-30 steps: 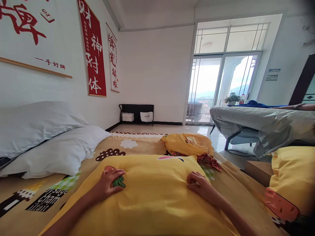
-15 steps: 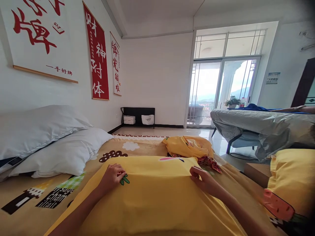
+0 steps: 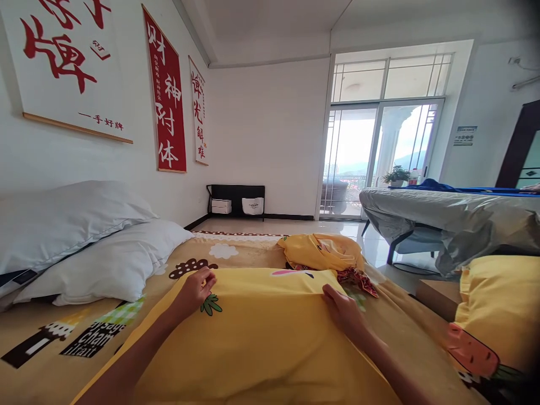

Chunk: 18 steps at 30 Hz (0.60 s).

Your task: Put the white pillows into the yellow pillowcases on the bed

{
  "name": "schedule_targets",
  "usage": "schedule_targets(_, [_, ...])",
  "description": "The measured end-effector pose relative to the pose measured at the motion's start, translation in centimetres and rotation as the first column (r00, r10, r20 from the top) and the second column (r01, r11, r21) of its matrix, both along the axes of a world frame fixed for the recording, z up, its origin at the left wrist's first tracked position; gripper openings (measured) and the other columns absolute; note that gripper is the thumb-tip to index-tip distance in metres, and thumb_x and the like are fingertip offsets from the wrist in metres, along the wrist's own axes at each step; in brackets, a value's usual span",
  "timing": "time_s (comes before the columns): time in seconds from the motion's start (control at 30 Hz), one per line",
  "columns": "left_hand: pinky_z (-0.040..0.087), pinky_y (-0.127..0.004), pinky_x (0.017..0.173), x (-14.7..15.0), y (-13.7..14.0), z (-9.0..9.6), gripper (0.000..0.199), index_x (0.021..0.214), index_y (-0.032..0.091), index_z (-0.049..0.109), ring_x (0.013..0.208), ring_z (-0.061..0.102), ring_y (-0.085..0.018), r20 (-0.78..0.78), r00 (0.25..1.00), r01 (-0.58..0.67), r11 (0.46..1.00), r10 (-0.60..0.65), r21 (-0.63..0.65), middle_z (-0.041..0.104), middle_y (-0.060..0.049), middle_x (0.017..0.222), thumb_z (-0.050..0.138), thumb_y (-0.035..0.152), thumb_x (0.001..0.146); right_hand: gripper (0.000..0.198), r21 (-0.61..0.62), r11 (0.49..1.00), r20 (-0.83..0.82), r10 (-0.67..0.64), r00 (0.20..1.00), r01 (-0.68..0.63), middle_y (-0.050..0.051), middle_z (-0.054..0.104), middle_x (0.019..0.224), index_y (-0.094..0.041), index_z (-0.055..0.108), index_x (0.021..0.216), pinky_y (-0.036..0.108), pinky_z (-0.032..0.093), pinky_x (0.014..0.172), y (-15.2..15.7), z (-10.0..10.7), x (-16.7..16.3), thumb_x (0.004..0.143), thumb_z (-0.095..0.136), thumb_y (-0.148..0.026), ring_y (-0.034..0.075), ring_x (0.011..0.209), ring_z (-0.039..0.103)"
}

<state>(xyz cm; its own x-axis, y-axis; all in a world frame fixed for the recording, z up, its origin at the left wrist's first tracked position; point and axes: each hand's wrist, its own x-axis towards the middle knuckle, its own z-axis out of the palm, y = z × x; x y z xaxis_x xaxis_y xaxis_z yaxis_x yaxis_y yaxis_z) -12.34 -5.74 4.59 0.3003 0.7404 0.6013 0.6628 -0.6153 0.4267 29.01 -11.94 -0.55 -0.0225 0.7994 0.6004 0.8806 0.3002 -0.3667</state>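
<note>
A yellow pillowcase [image 3: 253,337] printed with green leaves and a bit of a pink-and-white figure lies spread on the bed in front of me. Its upper left part is pinched in my left hand [image 3: 199,291], just above the leaf print. Over on the other side, my right hand [image 3: 340,306] grips the cloth close to the upper right corner, fingers closed. A fold of fabric stretches between both hands. Beyond the far edge sits a crumpled yellow cloth [image 3: 323,250] with a red patterned piece under it.
Two white pillows [image 3: 105,259] are stacked on the left of the patterned bedsheet [image 3: 240,247]. To the right are a yellow pillow [image 3: 502,298] with a carrot print and a cardboard box [image 3: 439,298]. A plastic-covered table [image 3: 422,211] and a chair [image 3: 415,242] stand farther back.
Both hands have shifted slightly upward or away, still gripping the pillowcase, and the fold between them has moved up. A forearm over the far table has mostly left view.
</note>
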Motion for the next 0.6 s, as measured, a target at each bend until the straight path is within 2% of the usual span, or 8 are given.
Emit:
schedule_targets(0.1, [0.047,-0.033,0.079,0.5,-0.6,-0.6,0.023,0.091,0.021,0.064,0.090,0.060,-0.022,-0.119,0.990,0.068,0.993,-0.079,-0.093,0.066,-0.007,0.097,0.053,0.039,0.082,0.022,0.036,0.999,-0.071,-0.037,0.997,0.039,0.004,0.061,0.074,-0.025,0.044,0.079,0.030,0.038,0.058,1.2,-1.2,-0.1,0.092,0.033,-0.041,0.019,0.063,0.054])
schedule_targets(0.17, [0.044,-0.039,0.090,0.9,-0.8,-1.7,0.036,0.107,0.022,0.065,0.103,0.058,-0.026,-0.171,0.981,0.071,0.988,-0.094,-0.136,0.065,-0.009,0.112,0.063,0.041,0.077,0.022,0.041,0.998,-0.098,-0.042,0.994,0.046,0.004,0.061,0.072,-0.025,0.044,0.079,0.030,0.037,0.058,1.8,-1.8,-0.1,0.091,0.033,-0.040,0.020,0.062,0.054])
schedule_targets(0.2, [0.043,-0.040,0.093,1.1,-0.8,-2.2,0.038,0.109,0.022,0.066,0.106,0.057,-0.027,-0.186,0.978,0.066,0.987,-0.093,-0.145,0.066,-0.009,0.114,0.065,0.041,0.076,0.022,0.030,0.998,-0.101,-0.044,0.994,0.047,0.004,0.060,0.070,-0.025,0.043,0.078,0.030,0.037,0.057,2.1,-2.0,-0.2,0.091,0.033,-0.039,0.020,0.061,0.054])
schedule_targets(0.33, [0.042,-0.039,0.089,2.1,-0.6,-3.2,0.021,0.089,0.024,0.074,0.098,0.058,-0.025,-0.206,0.976,0.046,0.988,-0.076,-0.148,0.071,-0.006,0.098,0.057,0.034,0.083,0.014,-0.053,0.997,-0.079,-0.067,0.995,0.063,0.002,0.057,0.063,-0.025,0.044,0.075,0.030,0.031,0.055,2.9,-2.4,-0.3,0.085,0.036,-0.032,0.019,0.056,0.051])
schedule_targets(0.47, [0.042,-0.036,0.082,3.0,-0.6,-2.5,0.023,0.075,0.023,0.074,0.088,0.059,-0.024,-0.201,0.978,0.024,0.988,-0.055,-0.153,0.072,-0.005,0.084,0.053,0.028,0.083,0.010,-0.078,0.995,-0.073,-0.061,0.995,0.055,0.001,0.055,0.061,-0.025,0.044,0.075,0.029,0.030,0.055,3.0,-2.4,-0.3,0.081,0.038,-0.028,0.019,0.055,0.050])
schedule_targets(0.6, [0.042,-0.032,0.076,3.3,-0.9,-1.5,0.026,0.066,0.021,0.071,0.082,0.061,-0.022,-0.115,0.993,-0.012,0.988,-0.006,-0.152,0.070,-0.004,0.076,0.050,0.028,0.081,0.012,-0.065,0.997,-0.088,-0.044,0.995,0.038,0.002,0.056,0.064,-0.025,0.040,0.075,0.030,0.033,0.056,2.4,-2.5,-0.5,0.084,0.036,-0.031,0.020,0.058,0.051])
